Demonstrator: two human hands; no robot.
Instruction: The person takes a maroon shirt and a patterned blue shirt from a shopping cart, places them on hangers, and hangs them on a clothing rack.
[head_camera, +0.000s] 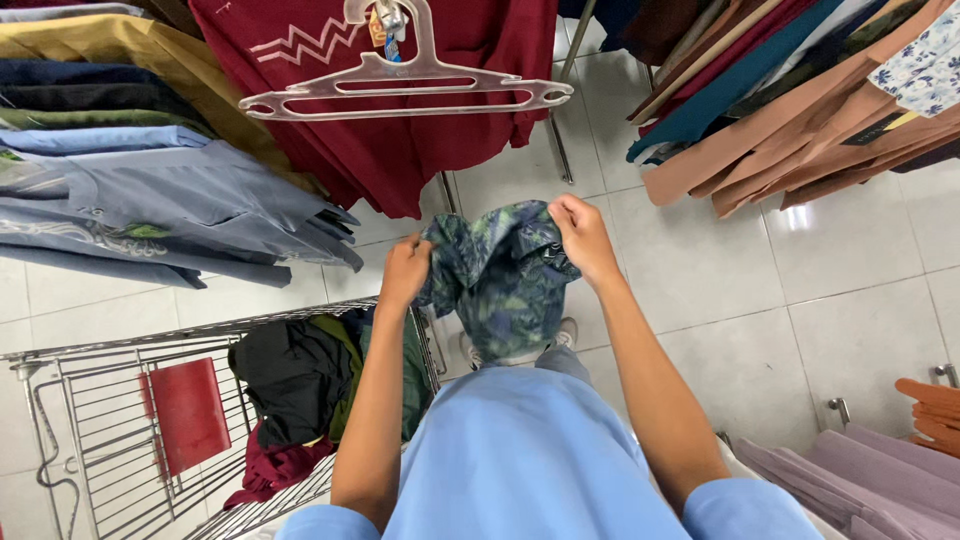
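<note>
A dark blue and green patterned garment (500, 275) hangs bunched between both hands above the white tiled floor. My left hand (404, 270) grips its left edge and my right hand (580, 235) grips its upper right edge. Just ahead, an empty pale pink plastic hanger (405, 85) hangs in front of a maroon shirt (400, 140) on the rack.
A wire shopping cart (130, 420) at lower left holds black, green and maroon clothes and has a red flap. Folded-looking hanging garments fill the left rack (150, 190). Tan and teal clothes (800, 110) hang upper right; lilac ones (860, 480) lower right.
</note>
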